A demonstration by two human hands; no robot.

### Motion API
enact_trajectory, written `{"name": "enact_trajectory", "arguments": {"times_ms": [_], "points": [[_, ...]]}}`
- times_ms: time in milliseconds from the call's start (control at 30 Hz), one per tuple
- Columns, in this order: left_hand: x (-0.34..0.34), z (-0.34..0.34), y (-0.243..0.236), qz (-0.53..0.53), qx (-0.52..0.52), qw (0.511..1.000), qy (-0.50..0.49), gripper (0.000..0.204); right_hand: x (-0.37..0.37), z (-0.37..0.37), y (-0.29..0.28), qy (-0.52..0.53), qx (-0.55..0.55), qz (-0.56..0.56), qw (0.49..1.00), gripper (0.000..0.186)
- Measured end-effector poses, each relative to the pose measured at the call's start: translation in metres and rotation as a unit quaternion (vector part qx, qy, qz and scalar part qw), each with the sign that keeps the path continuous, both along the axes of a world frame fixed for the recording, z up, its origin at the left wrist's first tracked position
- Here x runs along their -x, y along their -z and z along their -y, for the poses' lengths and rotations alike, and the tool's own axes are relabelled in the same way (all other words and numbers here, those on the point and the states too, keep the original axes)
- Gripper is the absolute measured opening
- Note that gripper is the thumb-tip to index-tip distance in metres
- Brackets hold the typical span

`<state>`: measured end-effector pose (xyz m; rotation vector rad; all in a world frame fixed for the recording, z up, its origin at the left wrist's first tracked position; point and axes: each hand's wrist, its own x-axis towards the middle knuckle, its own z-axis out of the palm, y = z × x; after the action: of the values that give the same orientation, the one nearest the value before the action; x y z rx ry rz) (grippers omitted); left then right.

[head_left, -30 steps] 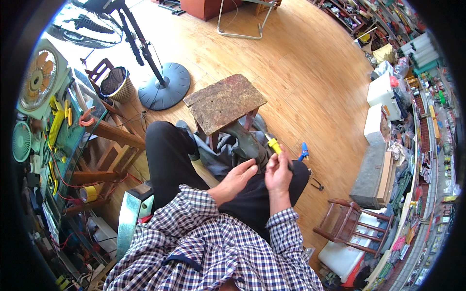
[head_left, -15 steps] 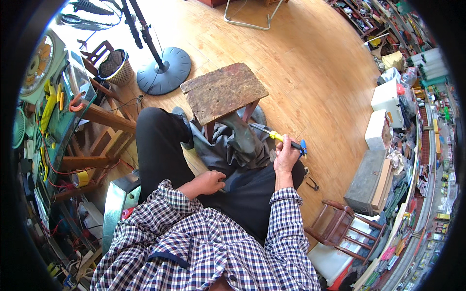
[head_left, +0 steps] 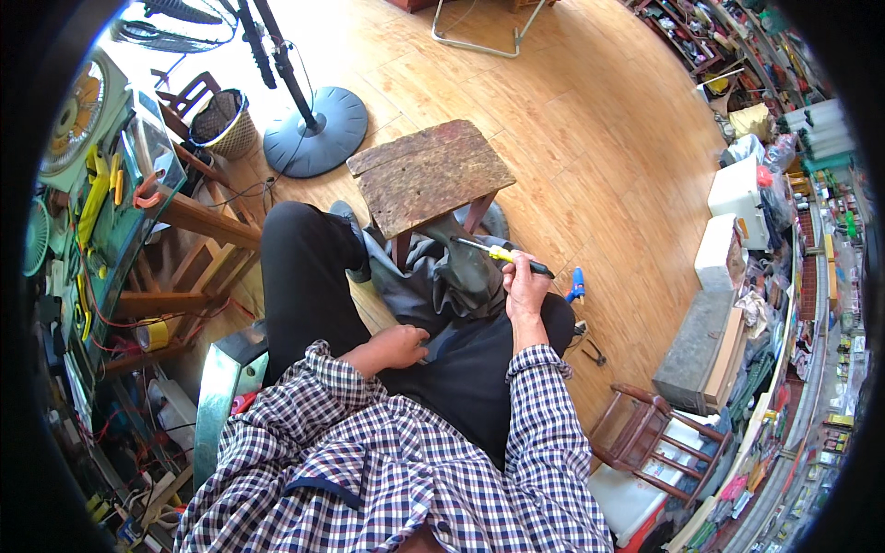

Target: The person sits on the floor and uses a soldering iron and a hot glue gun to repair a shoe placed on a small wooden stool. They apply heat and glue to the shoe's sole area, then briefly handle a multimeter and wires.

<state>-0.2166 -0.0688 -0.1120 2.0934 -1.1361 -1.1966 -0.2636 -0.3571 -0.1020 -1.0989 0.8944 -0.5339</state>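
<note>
Slim tool (head_left: 500, 252), middle unseen in right hand (head_left: 526, 291)

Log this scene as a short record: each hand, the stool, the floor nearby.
Left hand: rests over the dark trousers, fingers curled; contents cannot be told
Right hand: grips a slim yellow-and-black tool, shaft pointing left
Stool: worn wooden top, ahead of the person
Floor, right: blue tool
Floor, ahead-left: round dark fan base

The right hand (head_left: 527, 289) partly hides a yellow-and-black tool (head_left: 500, 253); the top edge crops the floor fan (head_left: 317, 140); shelf goods (head_left: 837, 405) are too small to tell.
</note>
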Motion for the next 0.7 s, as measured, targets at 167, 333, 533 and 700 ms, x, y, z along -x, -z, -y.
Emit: {"name": "enact_trajectory", "arguments": {"times_ms": [167,333,533,700], "points": [[0.0005,0.0005,-0.0028,0.005,-0.001,1.000,0.000,0.043,-0.0010,-0.0013,0.0009,0.007,-0.006,-0.022,1.000,0.012],[0.0006,0.0014,-0.0041,-0.002,-0.001,1.000,-0.002,0.044,0.0022,0.0010,0.0027,0.008,0.014,-0.034,0.999,0.013],[0.0013,-0.0002,0.0005,-0.001,0.003,1.000,0.001,0.045,0.0051,0.0039,0.0073,0.009,0.014,-0.026,1.000,0.013],[0.0003,0.0019,0.0005,-0.008,-0.011,1.000,0.009,0.046,0.0066,0.0062,0.0091,0.009,0.008,-0.017,1.000,0.014]]}}
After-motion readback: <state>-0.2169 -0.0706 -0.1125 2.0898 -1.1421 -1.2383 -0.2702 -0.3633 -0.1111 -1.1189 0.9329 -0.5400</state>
